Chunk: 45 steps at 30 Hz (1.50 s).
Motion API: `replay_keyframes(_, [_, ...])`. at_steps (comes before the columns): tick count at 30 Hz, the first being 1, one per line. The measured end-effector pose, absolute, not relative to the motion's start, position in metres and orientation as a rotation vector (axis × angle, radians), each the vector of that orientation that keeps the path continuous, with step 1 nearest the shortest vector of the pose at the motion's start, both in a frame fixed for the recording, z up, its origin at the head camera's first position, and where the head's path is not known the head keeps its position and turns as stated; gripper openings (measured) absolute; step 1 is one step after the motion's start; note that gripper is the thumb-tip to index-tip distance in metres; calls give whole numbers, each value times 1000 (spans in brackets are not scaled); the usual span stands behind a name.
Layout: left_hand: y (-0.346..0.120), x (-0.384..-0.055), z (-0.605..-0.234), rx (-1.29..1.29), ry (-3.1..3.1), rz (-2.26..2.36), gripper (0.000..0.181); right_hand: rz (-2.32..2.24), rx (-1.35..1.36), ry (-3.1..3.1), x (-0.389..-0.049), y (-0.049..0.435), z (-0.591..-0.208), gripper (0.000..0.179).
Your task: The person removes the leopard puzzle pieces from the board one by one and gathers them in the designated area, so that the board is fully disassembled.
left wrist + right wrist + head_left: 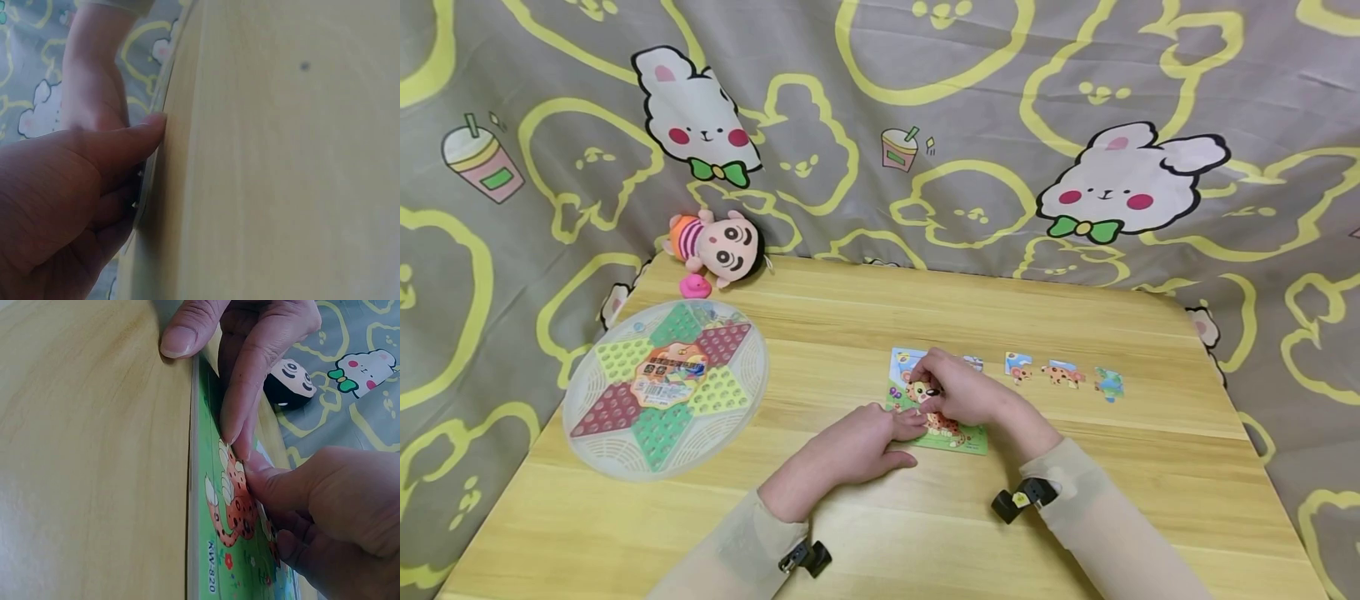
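Across the middle of the wooden bench (955,542), well to the right of the round game board (666,390), lies the puzzle board (943,429), flat, its leopard picture facing up under both our hands. We judge it light and stiff, a thin layered sheet of card or wood, likely to skate on the smooth bench if pushed sideways. Its outer border looks like the best hold: we would brace it there and keep pressure straight down, since a knock could unseat whatever is fitted inside.

Our forearms come in from the near side and converge over it. The left grip (868,437) lies low and rather flat, its fingers extended onto the picture and its thumb apart from them, just by the near edge, pinching nothing that we can see. The right grip (962,392) arches over from the right with bent fingers, and its thumb reaches down to the picture beside the left fingertips; whether it pinches a piece, we cannot tell.

To the right lie loose pieces (1019,367), apart from the board. We expect them to be featherlight, thin and easily bent at their tabs, best taken by opposite edges between thumb and forefinger.
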<state>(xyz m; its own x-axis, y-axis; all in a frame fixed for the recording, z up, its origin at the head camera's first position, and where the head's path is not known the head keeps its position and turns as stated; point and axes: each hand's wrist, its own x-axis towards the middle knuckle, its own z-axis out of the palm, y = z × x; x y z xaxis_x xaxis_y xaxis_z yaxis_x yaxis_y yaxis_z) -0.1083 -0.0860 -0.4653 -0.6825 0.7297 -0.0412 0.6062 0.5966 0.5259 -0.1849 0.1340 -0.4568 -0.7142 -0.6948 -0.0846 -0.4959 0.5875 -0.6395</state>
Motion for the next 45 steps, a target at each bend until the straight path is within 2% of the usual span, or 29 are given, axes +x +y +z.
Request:
replay_keyframes(8, [-85, -108, -465, 1096, 2576, 711, 48, -922, -962, 2492, -184, 135, -458, 38])
replay_keyframes(28, [-87, -107, -464, 1089, 2575, 697, 49, -960, -1002, 2448, -182, 138, -458, 32])
replay_keyframes(33, [-86, -107, -464, 1100, 2573, 700, 49, -922, -1023, 2444, -182, 140, -453, 38])
replay_keyframes(45, [-87, -107, -465, 1118, 2576, 710, 49, -725, -1109, 2464, -182, 135, -438, 37])
